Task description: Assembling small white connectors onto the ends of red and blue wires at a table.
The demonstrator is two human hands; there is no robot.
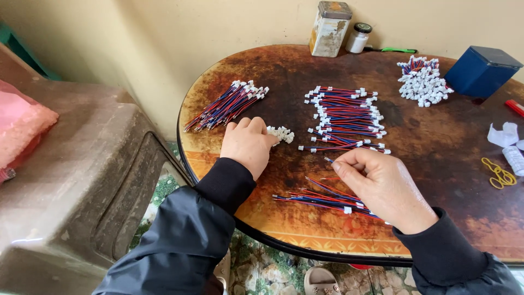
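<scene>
While a red and blue wire (329, 160) was pinched in the right hand (385, 188), white plugs (281, 134) were gathered under the left hand (248, 145); its grip could not be told. Fingertips were best kept close to the wire's end.

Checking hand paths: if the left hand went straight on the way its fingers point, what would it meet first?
The left hand points right, at the small white connector pile at its fingertips. Beyond that, probably the stacked wires.

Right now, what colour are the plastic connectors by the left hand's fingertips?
White; the small white plastic connectors sit at the left hand, clearest in the head view.
</scene>
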